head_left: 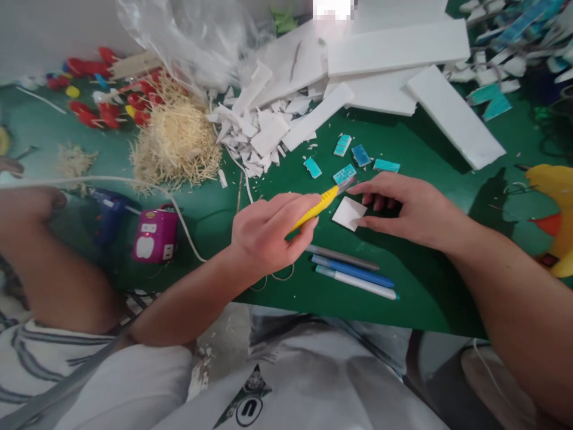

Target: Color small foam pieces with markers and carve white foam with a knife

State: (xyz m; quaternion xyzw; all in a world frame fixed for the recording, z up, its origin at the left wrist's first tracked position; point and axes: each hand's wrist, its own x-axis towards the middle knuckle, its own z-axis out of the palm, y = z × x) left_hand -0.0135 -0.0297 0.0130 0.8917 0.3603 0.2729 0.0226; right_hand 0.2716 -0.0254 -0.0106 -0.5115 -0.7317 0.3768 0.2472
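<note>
Gripping, the left hand partly hides the cutter.

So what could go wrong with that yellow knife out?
The knife in the left hand points its tip close to the fingers of the right hand, so a slip might cut them. The white square looks only lightly touched, so it could slide. The three pens lie near the edge of the table; a bump might roll them off.

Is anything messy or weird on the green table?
Yes, it looks messy. Jagged white scraps lie jumbled in a heap beyond the hands, and the straw pile on the left has bits sticking out everywhere. The three pens look tidy, though.
</note>
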